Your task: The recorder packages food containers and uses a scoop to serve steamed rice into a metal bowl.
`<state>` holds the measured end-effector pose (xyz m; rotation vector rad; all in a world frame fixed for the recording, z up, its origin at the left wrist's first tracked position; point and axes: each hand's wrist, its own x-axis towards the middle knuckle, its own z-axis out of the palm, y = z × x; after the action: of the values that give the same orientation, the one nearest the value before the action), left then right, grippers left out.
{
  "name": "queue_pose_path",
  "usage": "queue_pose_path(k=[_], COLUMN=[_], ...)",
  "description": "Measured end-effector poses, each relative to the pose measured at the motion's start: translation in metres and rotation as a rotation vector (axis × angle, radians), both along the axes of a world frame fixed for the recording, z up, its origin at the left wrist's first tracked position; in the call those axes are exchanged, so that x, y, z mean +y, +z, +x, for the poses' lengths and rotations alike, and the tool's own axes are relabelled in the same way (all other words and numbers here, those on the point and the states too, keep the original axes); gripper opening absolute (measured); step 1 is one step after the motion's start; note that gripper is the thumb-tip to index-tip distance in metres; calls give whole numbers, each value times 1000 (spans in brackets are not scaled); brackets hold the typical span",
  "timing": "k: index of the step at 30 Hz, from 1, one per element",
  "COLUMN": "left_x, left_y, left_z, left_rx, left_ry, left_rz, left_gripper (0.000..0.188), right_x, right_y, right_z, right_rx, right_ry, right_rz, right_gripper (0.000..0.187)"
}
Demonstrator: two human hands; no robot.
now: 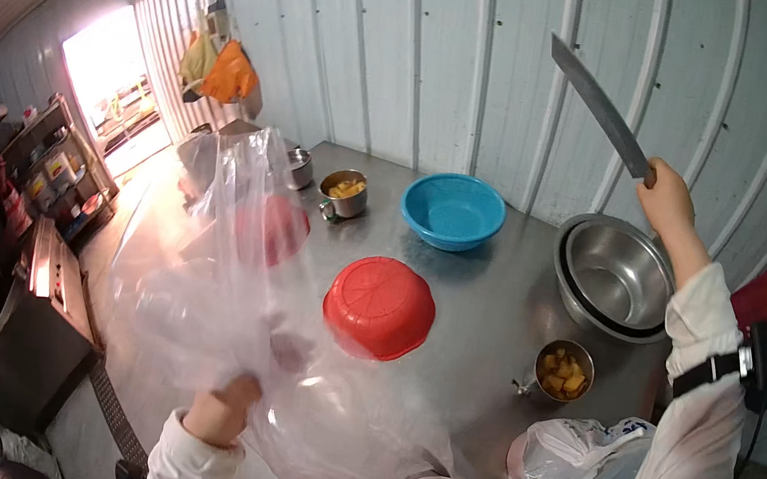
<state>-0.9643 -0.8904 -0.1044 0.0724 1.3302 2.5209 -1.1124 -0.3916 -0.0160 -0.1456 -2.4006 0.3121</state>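
- At seven o'clock, nearest, the left hand (223,408) reaches forward from a short stretch of sleeve, in among the clear plastic film (178,317); its fingers are veiled, so I cannot tell how they close.
- That film billows from eight o'clock toward the centre, partly over the steel table (475,356).
- Apparently the film is being handled; the next move calls for keeping the blade clear of it.
- Farther, toward two o'clock, the right hand (666,201) is raised, arm extended, fingers wrapped round the handle of a long knife (603,109) pointing toward eleven.
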Motion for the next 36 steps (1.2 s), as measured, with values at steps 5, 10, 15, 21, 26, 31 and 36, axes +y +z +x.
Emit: queue_pose_path(k=[5, 10, 15, 21, 26, 31, 36], left_x=[15, 63, 38, -18, 12, -19, -77], left_y=[-3, 9, -1, 18, 20, -25, -34], left_z=[-19, -22, 1, 45, 73, 142, 85], left_rx=[399, 439, 559, 495, 741, 427, -144], left_ry=[-110, -240, -83, 404, 267, 469, 306], left_rz=[-471, -602, -748, -1056, -1294, -856, -931], left_gripper=[58, 55, 43, 28, 25, 27, 56], right_x=[-133, -220, -227, -189, -183, -203, -214], right_y=[-23, -60, -67, -39, -18, -3, -7], right_z=[37, 72, 55, 2, -23, -6, 6], right_rx=[-359, -439, -465, -64, -5, 30, -70], right_ry=[687, 1048, 817, 440, 371, 542, 584], right_rz=[-1034, -1285, -703, -115, 234, 273, 327], right_gripper=[55, 60, 45, 31, 33, 31, 29])
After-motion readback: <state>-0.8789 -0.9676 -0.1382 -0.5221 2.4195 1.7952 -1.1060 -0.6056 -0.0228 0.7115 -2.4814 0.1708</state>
